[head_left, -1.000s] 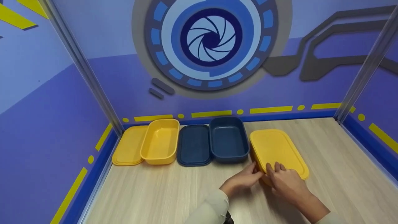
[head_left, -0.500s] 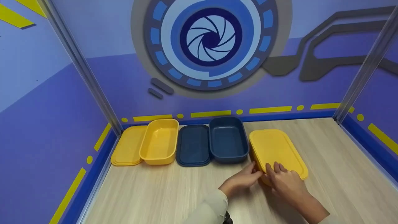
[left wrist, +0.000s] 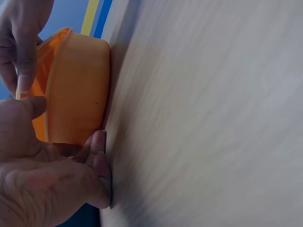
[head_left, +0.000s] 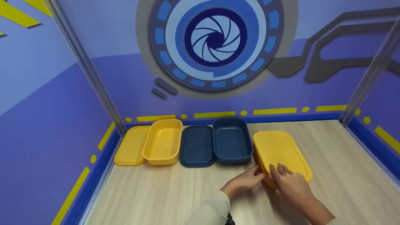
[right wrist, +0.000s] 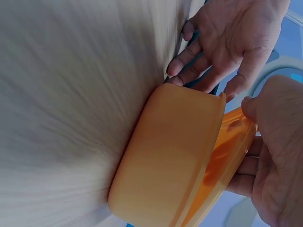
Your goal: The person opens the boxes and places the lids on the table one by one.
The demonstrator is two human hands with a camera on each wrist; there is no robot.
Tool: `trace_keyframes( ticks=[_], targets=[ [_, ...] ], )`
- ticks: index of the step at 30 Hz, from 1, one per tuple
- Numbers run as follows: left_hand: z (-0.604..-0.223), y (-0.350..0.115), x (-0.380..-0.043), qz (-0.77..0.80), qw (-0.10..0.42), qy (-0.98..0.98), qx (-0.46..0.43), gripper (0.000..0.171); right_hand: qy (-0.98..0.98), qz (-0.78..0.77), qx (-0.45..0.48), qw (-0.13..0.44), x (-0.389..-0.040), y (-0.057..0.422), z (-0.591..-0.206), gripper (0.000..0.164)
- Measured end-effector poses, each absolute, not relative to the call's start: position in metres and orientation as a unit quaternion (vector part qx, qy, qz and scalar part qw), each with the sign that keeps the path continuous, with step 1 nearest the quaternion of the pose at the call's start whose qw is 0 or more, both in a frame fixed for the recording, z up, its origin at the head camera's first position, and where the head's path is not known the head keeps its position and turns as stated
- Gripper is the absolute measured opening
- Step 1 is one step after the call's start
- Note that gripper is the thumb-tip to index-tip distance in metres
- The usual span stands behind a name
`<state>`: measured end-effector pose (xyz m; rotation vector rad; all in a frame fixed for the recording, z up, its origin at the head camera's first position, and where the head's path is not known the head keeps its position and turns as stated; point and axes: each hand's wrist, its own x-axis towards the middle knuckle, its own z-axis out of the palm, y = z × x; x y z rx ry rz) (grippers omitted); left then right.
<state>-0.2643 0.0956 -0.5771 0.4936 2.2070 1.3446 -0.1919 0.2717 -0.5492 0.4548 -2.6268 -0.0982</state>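
A yellow lid [head_left: 278,147] lies over a yellow food container [right wrist: 165,151] on the right side of the table. At the near end, the wrist views show a gap between the lid and the container's rim. My right hand [head_left: 293,187] pinches the near edge of the lid, thumb outside and fingers on the other face. My left hand [head_left: 245,180] holds the container's near-left corner, its thumb at the rim and its fingers low along the side wall. The container's inside is mostly hidden by the lid.
To the left, a dark blue container [head_left: 232,140] stands uncovered beside a dark blue lid [head_left: 197,145]. Further left are another yellow container [head_left: 163,140] and a yellow lid [head_left: 131,147] lying flat. Printed panels [head_left: 218,100] wall in the wooden table [head_left: 162,193].
The head view has shifted slightly. Both hands keep their places at the near end of the yellow container, and the lid shows no clear movement.
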Motion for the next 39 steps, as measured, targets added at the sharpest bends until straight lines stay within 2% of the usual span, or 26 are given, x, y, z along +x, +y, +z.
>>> trace_keyframes(
  ticks=[7, 11, 18, 30, 39],
  targets=[
    [-0.578, 0.097, -0.264, 0.515, 0.261, 0.8, 0.164, 0.064, -0.952, -0.023, 0.169, 0.255, -0.192, 0.273, -0.549, 0.036],
    [-0.581, 0.095, -0.263, 0.511, 0.264, 0.801, 0.169, 0.06, -0.956, -0.01, 0.161, 0.246, -0.19, 0.271, -0.553, 0.038],
    [-0.58, 0.093, -0.261, 0.493, 0.269, 0.812, 0.157, 0.07, -0.954, 0.007, 0.156, 0.257, -0.189, 0.269, -0.553, 0.035],
    [-0.576, 0.1, -0.261, 0.461, 0.25, 0.839, 0.145, 0.073, -0.945, 0.042, 0.154, 0.286, -0.196, 0.279, -0.543, 0.034],
    [-0.577, 0.103, -0.264, 0.506, 0.238, 0.812, 0.168, 0.064, -0.93, 0.092, 0.149, 0.322, -0.192, 0.288, -0.537, 0.035]
  ],
)
